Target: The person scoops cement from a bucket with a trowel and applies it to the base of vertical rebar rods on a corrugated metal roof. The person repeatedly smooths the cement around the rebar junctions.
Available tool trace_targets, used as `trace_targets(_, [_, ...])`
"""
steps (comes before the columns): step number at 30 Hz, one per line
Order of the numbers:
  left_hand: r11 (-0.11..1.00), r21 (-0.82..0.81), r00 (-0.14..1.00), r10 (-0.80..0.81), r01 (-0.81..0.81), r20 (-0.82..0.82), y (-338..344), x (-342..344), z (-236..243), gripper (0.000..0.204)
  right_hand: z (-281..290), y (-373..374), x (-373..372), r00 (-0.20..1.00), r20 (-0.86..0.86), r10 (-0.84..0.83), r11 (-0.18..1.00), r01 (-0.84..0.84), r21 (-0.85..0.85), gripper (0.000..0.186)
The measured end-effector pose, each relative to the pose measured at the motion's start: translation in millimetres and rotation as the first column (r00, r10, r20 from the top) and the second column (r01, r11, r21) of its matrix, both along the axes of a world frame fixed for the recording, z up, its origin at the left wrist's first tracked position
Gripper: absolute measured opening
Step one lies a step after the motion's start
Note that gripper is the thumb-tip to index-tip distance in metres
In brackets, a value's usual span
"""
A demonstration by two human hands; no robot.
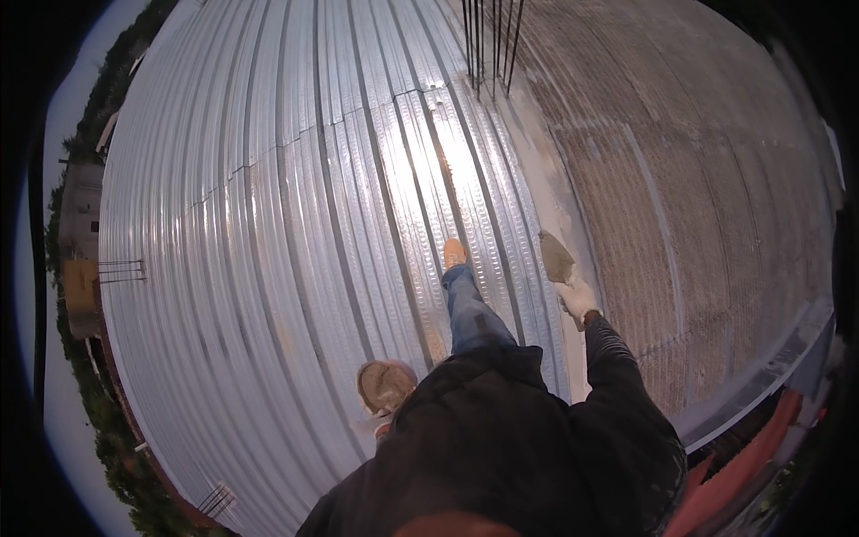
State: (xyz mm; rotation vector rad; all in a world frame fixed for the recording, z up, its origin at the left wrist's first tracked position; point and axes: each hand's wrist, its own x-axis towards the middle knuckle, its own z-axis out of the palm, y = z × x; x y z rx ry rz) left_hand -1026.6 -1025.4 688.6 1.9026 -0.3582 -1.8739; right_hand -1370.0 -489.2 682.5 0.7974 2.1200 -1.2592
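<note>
My right hand (577, 299), in a white glove, is closed around a trowel. On its blade (557, 258) lies a grey load of wet mortar, held over the pale concrete strip (548, 174) between the metal sheets and the brown surface. My left hand (382, 431) shows only as a sliver of pale glove and reddish cuff beside my dark jacket; its fingers are hidden. Just beyond it is a round bucket (385, 387) with grey-brown mortar inside. Whether my left hand grips the bucket cannot be made out.
Ribbed, shiny metal sheets (295, 206) spread across the left and middle. One tan shoe (455, 253) of mine stands on them. Several upright rebars (488, 45) rise at the far end of the strip. A rough brown ribbed surface (698, 197) extends right, edged by a metal border (761, 376).
</note>
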Motion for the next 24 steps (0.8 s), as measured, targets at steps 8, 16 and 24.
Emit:
trace_targets(8, [1.0,0.017,1.0,-0.003,0.003,-0.005,-47,-203,4,0.07,6,-23,-182,0.996,0.035,-0.081,0.996,0.08,0.047,0.032])
trace_targets(16, [0.998,0.068,1.0,-0.001,0.004,-0.031,-87,-395,-7,0.072,30,-52,-398,0.996,-0.003,0.085,0.993,-0.085,0.086,0.039])
trace_targets(24, [0.992,0.128,1.0,0.005,-0.003,-0.017,-138,-602,-40,0.075,19,-86,-553,0.989,0.083,-0.119,0.989,0.11,0.1,0.029])
